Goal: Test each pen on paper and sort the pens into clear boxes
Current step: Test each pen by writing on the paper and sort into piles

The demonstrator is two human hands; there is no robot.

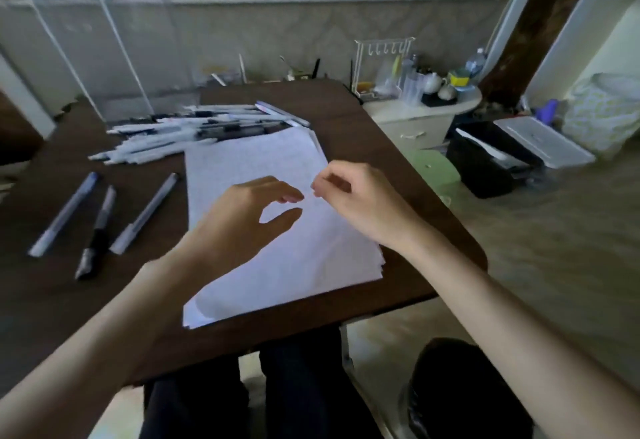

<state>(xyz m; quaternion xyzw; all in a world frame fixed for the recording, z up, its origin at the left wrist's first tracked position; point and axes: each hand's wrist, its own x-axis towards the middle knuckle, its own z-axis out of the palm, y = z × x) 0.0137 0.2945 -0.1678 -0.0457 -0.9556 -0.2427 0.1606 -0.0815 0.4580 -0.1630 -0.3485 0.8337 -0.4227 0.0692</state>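
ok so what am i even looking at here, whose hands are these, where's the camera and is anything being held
There is no machine here. A person wears one camera on the head, so this single picture looks forward and down at their own arms. The left hand and the right hand hover over a stack of paper on a dark table. The left hand's fingers are relaxed and apart, the right hand's are curled, and no pen shows in either. Behind the paper lies a pile of pens, and three pens lie apart to the left. At the far left stand clear boxes, blurred.
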